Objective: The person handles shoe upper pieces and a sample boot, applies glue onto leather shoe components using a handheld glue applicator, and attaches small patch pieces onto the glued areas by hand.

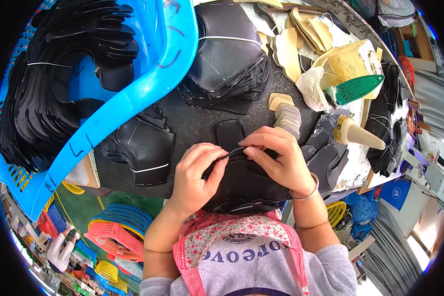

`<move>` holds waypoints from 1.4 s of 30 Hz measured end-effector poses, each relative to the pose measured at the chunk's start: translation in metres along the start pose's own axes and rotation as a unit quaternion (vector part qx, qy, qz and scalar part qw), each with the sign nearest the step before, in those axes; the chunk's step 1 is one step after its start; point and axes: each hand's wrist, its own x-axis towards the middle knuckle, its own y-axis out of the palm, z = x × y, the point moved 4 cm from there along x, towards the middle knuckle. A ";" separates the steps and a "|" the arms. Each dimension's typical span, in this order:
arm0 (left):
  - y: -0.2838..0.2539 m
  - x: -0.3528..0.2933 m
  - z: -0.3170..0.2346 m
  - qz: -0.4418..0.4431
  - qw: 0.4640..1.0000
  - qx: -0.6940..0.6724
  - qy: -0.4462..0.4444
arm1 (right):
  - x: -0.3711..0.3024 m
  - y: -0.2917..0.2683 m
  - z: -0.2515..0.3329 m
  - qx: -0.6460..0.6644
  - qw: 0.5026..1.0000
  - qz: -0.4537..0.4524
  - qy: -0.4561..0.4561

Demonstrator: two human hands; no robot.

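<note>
My left hand (196, 173) and my right hand (279, 160) meet at the table's near edge. Thumb and fingertips of each pinch the upper edge of a black leather piece (235, 152), which bends slightly between them. Below it, against the apron, lies a pile of black leather pieces (241, 185); where the held piece ends and the pile begins is hard to make out. Just beyond my fingers lies a small rounded black leather tab (230, 133). A fanned stack of small beige pieces (287, 118) sits beyond my right hand.
A blue plastic basket (177, 54) full of black leather pieces fills the left. Tied bundles of black leather (227, 54) lie behind and beside it. At the right stand a crusted pale container (352, 59), a green perforated tool (357, 90) and a pale cone (362, 135).
</note>
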 end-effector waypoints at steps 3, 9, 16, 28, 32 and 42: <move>0.001 0.001 -0.001 0.001 1.000 -0.009 0.001 | 0.001 0.000 0.001 0.009 1.000 0.010 -0.017; 0.006 -0.002 0.004 -0.005 0.999 -0.023 -0.039 | 0.000 0.003 0.003 -0.048 0.997 0.005 -0.065; 0.011 -0.004 0.008 -0.019 0.998 -0.033 -0.047 | -0.005 0.011 -0.007 -0.031 0.997 -0.011 -0.074; 0.014 -0.002 0.004 -0.036 0.984 0.166 0.043 | 0.005 0.024 -0.005 -0.222 0.973 -0.007 -0.059; 0.018 -0.003 0.001 -0.021 0.976 0.215 0.038 | 0.002 0.029 -0.002 -0.271 0.960 0.010 -0.069; 0.024 -0.013 0.004 -0.070 0.964 0.250 0.062 | 0.001 0.035 -0.002 -0.303 0.949 0.023 -0.082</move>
